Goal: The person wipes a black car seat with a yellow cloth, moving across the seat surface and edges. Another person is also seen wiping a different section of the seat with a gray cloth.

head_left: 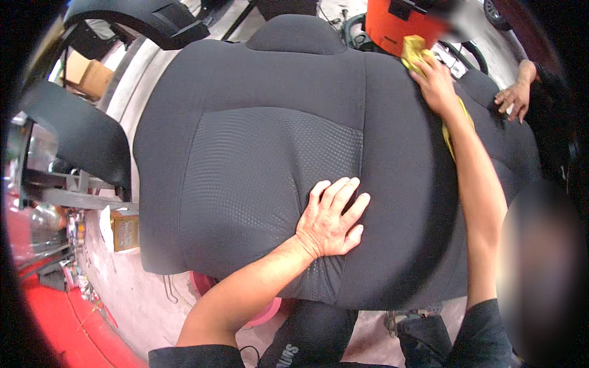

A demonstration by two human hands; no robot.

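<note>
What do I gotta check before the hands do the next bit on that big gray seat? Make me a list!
1. Left hand resting on the dark gray seat: ok, palm down with fingers spread.
2. Right hand holding the yellow cloth: ok, gripped near the seat's far right edge.
3. Cloth spread out flat: not ok, it's bunched up at the fingers.
4. Other person's hand away from the right hand: ok, it's apart, over to the right.
5. Cloth not touching the orange container: cannot tell, they overlap in this view.
6. Seat fabric dry: cannot tell from the picture.
</note>
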